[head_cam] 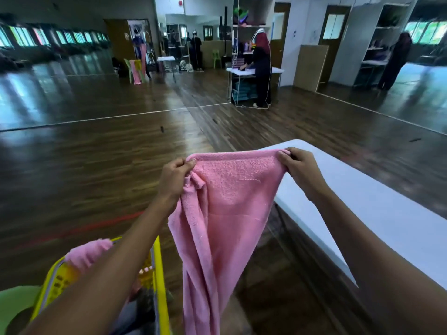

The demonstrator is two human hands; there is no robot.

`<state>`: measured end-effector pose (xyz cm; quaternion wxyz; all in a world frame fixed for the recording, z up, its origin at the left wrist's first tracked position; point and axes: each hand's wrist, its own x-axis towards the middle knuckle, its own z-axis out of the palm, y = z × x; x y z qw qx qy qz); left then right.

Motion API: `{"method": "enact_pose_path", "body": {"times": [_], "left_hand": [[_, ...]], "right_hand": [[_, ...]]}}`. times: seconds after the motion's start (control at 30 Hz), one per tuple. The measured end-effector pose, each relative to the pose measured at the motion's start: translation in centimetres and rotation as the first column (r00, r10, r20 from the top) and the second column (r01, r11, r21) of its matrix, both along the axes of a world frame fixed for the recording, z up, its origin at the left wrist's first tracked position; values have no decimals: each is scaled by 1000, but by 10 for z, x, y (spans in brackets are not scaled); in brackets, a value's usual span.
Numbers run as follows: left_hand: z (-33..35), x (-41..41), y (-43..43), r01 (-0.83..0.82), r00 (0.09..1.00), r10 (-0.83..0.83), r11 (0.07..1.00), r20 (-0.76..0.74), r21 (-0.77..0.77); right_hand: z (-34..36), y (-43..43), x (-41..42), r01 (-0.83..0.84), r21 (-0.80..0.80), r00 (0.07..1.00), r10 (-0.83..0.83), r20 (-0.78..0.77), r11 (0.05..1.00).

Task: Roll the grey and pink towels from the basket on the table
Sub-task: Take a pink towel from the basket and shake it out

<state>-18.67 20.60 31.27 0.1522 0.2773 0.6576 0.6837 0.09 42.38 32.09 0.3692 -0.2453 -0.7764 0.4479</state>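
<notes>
Both hands, left (174, 178) and right (299, 170), pinch the hanging pink towel's (217, 213) top corners.

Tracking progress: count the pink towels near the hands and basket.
2: the held towel stretched between left hand and right hand; the second towel draped over the yellow basket rim. Others may lie hidden inside.

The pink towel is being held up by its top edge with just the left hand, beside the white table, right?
No. The head view shows both: left hand and right hand each pinch a top corner of the pink towel, beside the white table.
</notes>
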Motion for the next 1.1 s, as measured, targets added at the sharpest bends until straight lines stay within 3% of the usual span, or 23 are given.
{"method": "enact_pose_path", "body": {"times": [0.2, 0.43, 0.6, 0.77, 1.0, 1.1], "left_hand": [[21, -89, 124, -67, 997, 65, 997, 31, 46], [13, -200, 251, -91, 995, 89, 995, -34, -41], [15, -295, 357, -137, 987, 130, 988, -99, -70], [29, -381, 464, -202, 966, 180, 973, -187, -111], [44, -504, 607, -228, 946, 186, 964, -267, -137], [49, -543, 658, -242, 905, 162, 956, -394, -163]], "right_hand": [[33, 116, -103, 50, 54, 997, -52, 48, 997], [40, 246, -214, 155, 36, 966, -160, 204, 987], [44, 346, -299, 180, -80, 973, -166, 159, 980], [45, 457, -389, 105, -243, 994, -95, 52, 964], [57, 607, -517, 129, -213, 991, -121, 50, 968], [57, 663, -558, 181, -210, 983, -178, 35, 961]]}}
